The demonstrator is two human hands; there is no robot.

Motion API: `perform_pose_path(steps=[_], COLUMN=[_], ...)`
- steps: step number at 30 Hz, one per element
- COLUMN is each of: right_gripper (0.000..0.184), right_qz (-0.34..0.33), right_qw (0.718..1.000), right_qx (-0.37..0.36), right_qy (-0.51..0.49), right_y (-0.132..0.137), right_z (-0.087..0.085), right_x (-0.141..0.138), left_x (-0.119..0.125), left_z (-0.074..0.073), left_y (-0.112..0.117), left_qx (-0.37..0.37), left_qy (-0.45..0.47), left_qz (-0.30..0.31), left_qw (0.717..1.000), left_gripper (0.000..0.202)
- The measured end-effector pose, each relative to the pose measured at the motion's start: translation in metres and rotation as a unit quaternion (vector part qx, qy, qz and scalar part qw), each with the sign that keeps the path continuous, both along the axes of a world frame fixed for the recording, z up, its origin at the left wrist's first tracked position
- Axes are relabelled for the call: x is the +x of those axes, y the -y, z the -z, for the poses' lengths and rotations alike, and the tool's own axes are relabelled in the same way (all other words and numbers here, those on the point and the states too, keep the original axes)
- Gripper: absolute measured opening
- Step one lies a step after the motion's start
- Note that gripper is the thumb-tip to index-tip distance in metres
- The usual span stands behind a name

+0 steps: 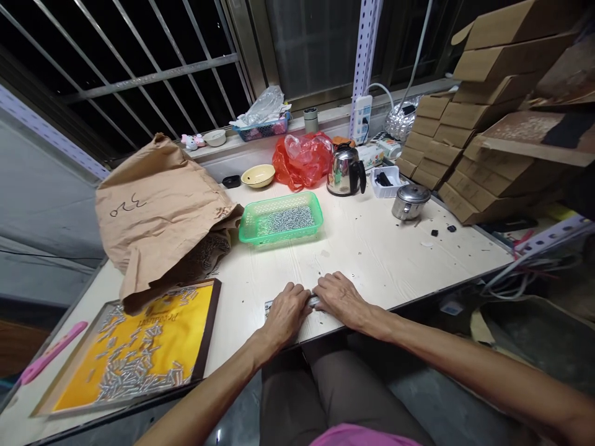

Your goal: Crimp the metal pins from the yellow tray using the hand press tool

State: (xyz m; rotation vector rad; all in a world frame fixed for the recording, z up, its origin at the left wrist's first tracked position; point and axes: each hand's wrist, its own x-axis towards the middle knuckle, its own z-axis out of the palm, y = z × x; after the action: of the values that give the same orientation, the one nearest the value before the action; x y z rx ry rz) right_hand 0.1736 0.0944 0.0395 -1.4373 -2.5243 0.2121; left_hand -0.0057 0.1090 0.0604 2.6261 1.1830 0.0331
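At the table's front edge, my left hand (287, 314) is closed over a narrow, light metal strip (268, 306), whose end shows past its left side. Close beside it, my right hand (341, 298) has its fingers curled down onto the strip's other part. Most of the strip is hidden under both hands. Beyond them stands a green perforated basket (281, 236) holding many small metal pins (292, 218). To the left, a shallow tray (211, 328) with a yellow bottom carries many loose, longer metal pins (134, 365).
A large brown paper bag (158, 210) leans open over the tray, with metal pieces at its mouth. A pink-handled tool (53, 353) lies far left. Further back are a kettle (344, 170), a red plastic bag (302, 161) and a lidded pot (409, 203). Cardboard boxes (493, 124) are stacked right.
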Motion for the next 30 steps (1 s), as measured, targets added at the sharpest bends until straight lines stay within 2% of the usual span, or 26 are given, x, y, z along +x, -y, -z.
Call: perform_pose_path(steps=[2,4,7,10,14,18,20,22,25,28,29,30], right_gripper=[0.036,0.046,0.033,0.019,0.017,0.014,0.013,0.013,0.014,0.011,0.011,0.009], right_qz=[0.005,-0.003,-0.016,0.000,0.011,0.002,-0.068,-0.181,-0.300,-0.359,-0.369,-0.375], right_qw=[1.000,0.999,0.998,0.999,1.000,0.999,0.997,0.983,0.954,0.933,0.929,0.927], right_qx=[-0.007,-0.028,-0.048,-0.042,-0.007,0.017,0.018,0.007,0.002,0.018,0.024,0.028], right_qy=[-0.020,-0.034,-0.043,-0.031,-0.004,0.028,0.033,0.018,0.007,0.014,0.014,0.013], right_y=[0.002,0.001,-0.005,-0.016,-0.041,-0.054,-0.048,-0.035,-0.018,-0.013,-0.013,-0.013], right_z=[-0.005,-0.010,-0.012,-0.009,-0.008,-0.017,-0.022,-0.025,-0.024,-0.015,-0.011,-0.007], right_x=[0.007,0.014,0.019,0.016,0.008,-0.010,-0.030,-0.054,-0.086,-0.104,-0.109,-0.112], left_x=[-0.001,0.000,0.004,0.009,0.011,0.013,0.014,0.014,0.004,-0.027,-0.043,-0.062], left_z=[0.003,0.008,0.017,0.024,0.031,0.036,0.036,0.036,0.034,0.026,0.020,0.013], left_y=[0.012,0.028,0.052,0.067,0.071,0.069,0.072,0.080,0.097,0.106,0.105,0.103], left_qx=[0.020,0.044,0.058,0.055,0.057,0.071,0.075,0.084,0.128,0.222,0.245,0.258], left_qy=[0.035,0.076,0.110,0.124,0.111,0.104,0.132,0.180,0.247,0.288,0.288,0.279], left_qz=[-0.018,-0.030,-0.028,-0.036,-0.045,-0.035,-0.038,-0.040,0.009,0.052,0.028,-0.020], left_qw=[0.999,0.996,0.992,0.990,0.991,0.991,0.988,0.979,0.960,0.930,0.925,0.925], left_gripper=[0.025,0.031,0.028,0.026,0.026,0.027,0.029,0.032,0.029,0.019,0.018,0.019])
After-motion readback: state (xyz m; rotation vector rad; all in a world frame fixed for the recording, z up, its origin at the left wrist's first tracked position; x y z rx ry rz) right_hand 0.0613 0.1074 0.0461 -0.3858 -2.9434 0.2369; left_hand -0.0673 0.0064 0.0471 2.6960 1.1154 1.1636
